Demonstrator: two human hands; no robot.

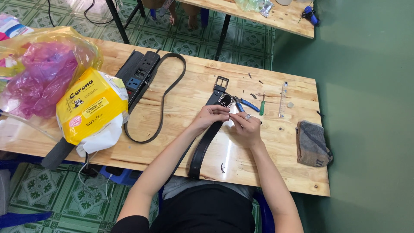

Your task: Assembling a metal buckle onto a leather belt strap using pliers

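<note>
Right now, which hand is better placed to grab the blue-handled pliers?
Right hand, probably. The blue-handled pliers lie just beyond it, past the buckle. The left hand rests on the black belt and would have to cross over.

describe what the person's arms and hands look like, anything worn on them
Both forearms are bare, with no sleeves reaching them. The left hand shows no ring or watch. The right hand wears a silver-coloured ring on one finger. No gloves or wristbands show on either arm.
</note>
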